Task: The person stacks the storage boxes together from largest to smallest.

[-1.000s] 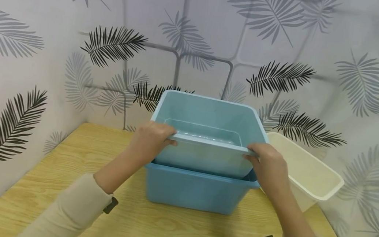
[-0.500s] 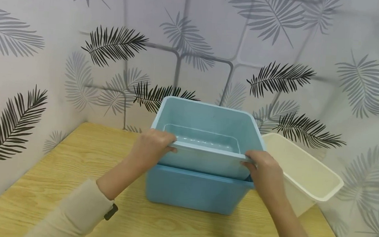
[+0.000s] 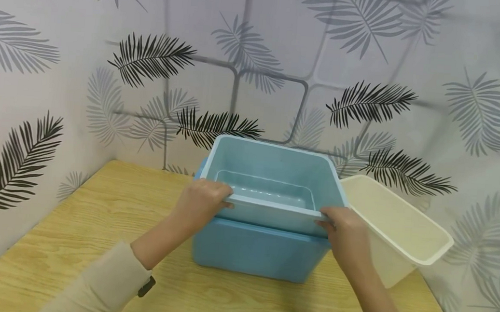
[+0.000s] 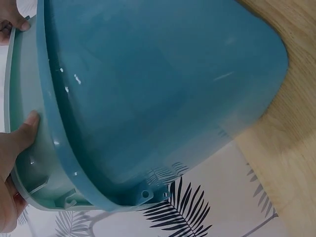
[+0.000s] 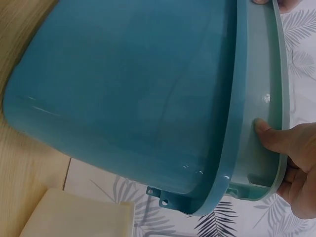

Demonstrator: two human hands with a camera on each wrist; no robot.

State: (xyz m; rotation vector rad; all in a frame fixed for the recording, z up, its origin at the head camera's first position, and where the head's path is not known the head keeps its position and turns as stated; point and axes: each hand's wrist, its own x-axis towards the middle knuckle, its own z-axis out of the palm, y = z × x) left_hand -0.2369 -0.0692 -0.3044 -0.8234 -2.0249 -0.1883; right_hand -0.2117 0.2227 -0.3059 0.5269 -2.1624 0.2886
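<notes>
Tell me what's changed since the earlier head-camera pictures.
The pale blue bin has moved down, deeper into the darker blue bin, with the left hand and right hand gripping its rim throughout. Nothing was newly grasped or released. The darker blue bin and cream bin stayed put.

Forearms (image 3: 161, 241) outstretched, apart; left fingers (image 3: 224, 192), right fingers (image 3: 331, 213) curled, gripping.
</notes>
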